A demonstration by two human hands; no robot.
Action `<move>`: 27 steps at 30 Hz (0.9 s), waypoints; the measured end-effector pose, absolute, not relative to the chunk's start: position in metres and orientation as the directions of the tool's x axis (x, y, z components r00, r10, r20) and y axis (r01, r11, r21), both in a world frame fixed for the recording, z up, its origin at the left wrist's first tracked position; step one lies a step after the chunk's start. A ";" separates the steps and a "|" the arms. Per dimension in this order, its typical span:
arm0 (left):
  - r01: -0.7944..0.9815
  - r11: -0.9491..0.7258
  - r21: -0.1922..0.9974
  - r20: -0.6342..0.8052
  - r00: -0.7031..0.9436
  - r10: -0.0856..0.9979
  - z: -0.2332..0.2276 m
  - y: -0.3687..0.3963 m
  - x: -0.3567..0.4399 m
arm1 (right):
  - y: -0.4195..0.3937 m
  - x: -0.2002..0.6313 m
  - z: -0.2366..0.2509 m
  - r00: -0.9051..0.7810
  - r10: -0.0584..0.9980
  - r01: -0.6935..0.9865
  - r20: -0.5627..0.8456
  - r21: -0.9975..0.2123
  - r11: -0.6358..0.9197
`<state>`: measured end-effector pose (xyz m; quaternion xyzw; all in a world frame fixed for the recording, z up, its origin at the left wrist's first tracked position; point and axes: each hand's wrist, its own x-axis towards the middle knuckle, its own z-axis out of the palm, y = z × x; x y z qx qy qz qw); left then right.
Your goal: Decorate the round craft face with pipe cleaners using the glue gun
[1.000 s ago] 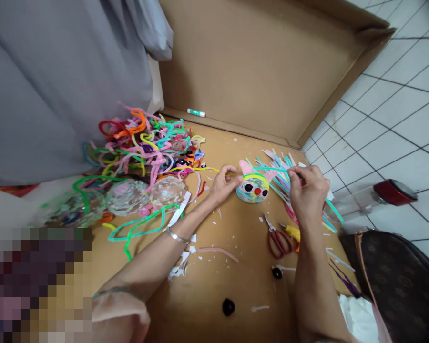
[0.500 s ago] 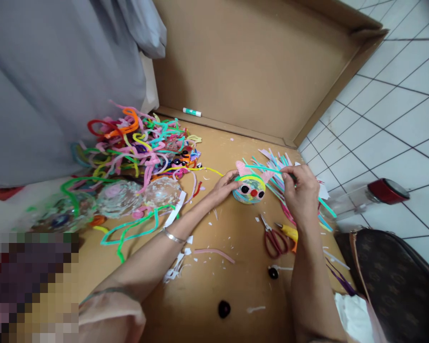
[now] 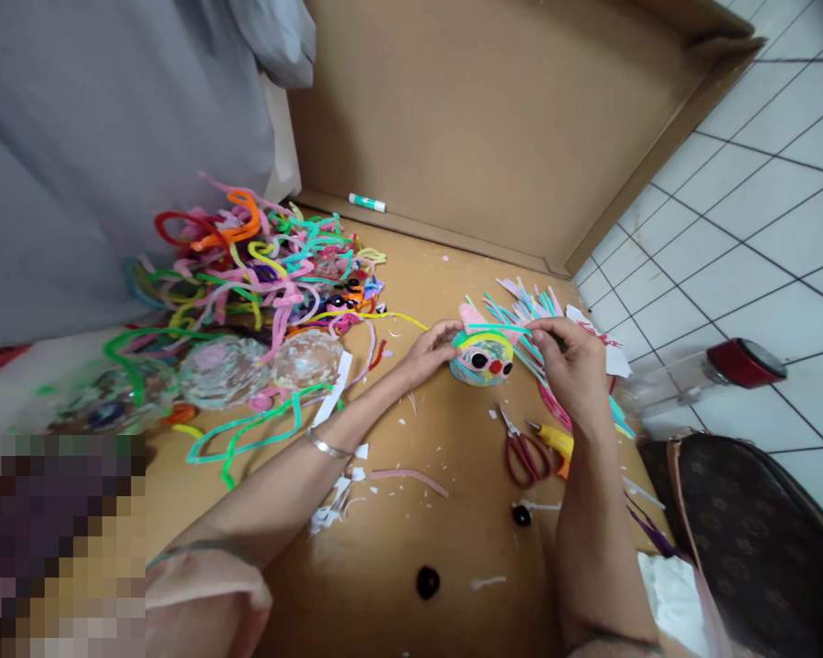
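Observation:
My left hand (image 3: 431,355) grips the left side of a small round craft animal head (image 3: 478,373), with pink ears, black eyes, a red nose and a yellow band. A teal pipe cleaner (image 3: 497,327) is pinched in my right hand (image 3: 572,366). It lies across the top of the head, in front of the ears; whether it touches them I cannot tell. Below the right hand are red-handled scissors (image 3: 523,454) and a yellow glue gun (image 3: 554,440), partly hidden by my right forearm.
Tangled pipe cleaners (image 3: 247,265) heap up at the left, beside clear round craft balls (image 3: 223,370). Straight pipe cleaners (image 3: 521,297) lie behind my right hand. A glue stick (image 3: 367,203) rests by the cardboard wall (image 3: 439,128). At the right are a red-lidded bottle (image 3: 744,363) and a brown bag (image 3: 747,539).
My right hand has shifted its hold on the teal pipe cleaner, whose long end no longer sticks out to the right. The animal head has turned slightly; my left hand still holds it.

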<state>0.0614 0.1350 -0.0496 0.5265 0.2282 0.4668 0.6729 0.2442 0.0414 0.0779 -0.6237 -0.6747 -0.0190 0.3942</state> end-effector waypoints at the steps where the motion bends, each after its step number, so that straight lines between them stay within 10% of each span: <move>1: -0.383 0.010 0.924 0.180 0.457 0.871 -0.049 0.135 0.061 | 0.042 0.245 0.077 0.095 0.836 0.862 0.540 -0.465 0.202; 27: -0.351 -0.005 0.936 0.182 0.474 0.862 -0.049 0.134 0.062 | 0.042 0.248 0.069 -0.013 0.885 0.959 0.465 -0.244 0.142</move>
